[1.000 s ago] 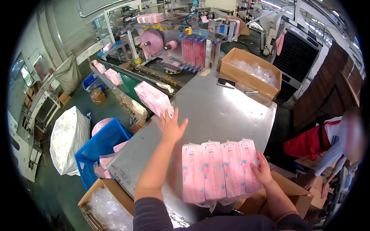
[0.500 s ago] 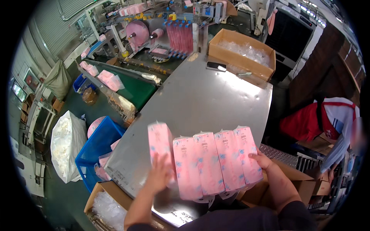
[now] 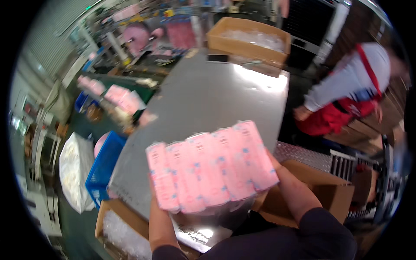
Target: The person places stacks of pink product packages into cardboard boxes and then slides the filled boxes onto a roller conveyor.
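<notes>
"Over the near edge of the counter (image 3: 186, 99), how many packs are there?"

"Five pink packs (image 3: 212, 167) side by side in one tilted row, gripped between both hands: the left hand (image 3: 153, 193) clasps one end, the right hand (image 3: 272, 164) the other. Most of the fingers are hidden behind the packs."

"And the containers close by?"

"Two cardboard boxes. The left box (image 3: 130, 212) holds clear plastic (image 3: 119, 229) and is cut off by the black rim; the right box (image 3: 333, 197) stands open, partly covered by the forearm. Beyond the left one are one blue crate (image 3: 104, 162) and one white sack (image 3: 73, 173), full of pale stuff."

"Farther off?"

"One dark phone (image 3: 217, 58), then a third box (image 3: 242, 48) of clear plastic. On the green belt (image 3: 145, 96), more pink packages (image 3: 122, 99) blur too much to count."
</notes>
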The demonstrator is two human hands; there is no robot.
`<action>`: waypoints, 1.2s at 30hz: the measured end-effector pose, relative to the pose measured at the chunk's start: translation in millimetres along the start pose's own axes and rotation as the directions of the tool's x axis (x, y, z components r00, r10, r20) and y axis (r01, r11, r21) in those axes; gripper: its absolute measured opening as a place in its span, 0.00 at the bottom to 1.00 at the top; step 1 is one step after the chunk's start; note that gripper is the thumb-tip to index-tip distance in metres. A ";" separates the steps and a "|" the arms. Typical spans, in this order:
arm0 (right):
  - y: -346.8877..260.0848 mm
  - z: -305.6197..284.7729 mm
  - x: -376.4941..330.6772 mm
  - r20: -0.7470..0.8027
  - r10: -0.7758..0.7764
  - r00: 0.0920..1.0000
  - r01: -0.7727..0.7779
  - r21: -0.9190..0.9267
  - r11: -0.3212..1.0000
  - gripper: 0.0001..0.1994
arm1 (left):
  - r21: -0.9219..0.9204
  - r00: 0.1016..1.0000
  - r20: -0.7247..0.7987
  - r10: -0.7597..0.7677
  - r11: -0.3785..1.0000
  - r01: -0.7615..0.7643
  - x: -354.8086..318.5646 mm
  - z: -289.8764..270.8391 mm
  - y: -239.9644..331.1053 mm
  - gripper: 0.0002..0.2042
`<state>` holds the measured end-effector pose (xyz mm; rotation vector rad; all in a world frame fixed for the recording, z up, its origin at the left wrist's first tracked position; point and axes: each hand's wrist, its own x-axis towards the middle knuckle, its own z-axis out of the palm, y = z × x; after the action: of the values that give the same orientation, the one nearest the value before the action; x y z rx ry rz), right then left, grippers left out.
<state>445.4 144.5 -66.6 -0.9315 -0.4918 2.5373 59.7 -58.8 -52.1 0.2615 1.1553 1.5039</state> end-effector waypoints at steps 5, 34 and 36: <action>-20.4 -4.2 -61.4 0.024 -0.060 0.998 0.059 0.021 0.998 0.28 | -0.223 0.994 0.077 0.074 0.973 -0.055 -33.2 64.4 -27.5 0.31; 113.6 -306.0 -350.8 -0.197 -0.043 0.979 -0.200 -0.914 -0.353 0.43 | 0.308 0.410 0.425 -0.807 -0.298 -0.904 -41.2 275.4 -357.0 0.45; 131.2 -298.2 -343.0 -0.252 -0.091 0.963 -0.266 -0.860 -0.435 0.41 | 0.336 0.423 0.362 -0.831 -0.307 -0.890 -50.6 272.4 -368.4 0.47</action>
<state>855.1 -74.3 -156.3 -1.6710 -3.0012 1.1349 501.2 -19.4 -178.5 2.3203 0.8757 -0.7060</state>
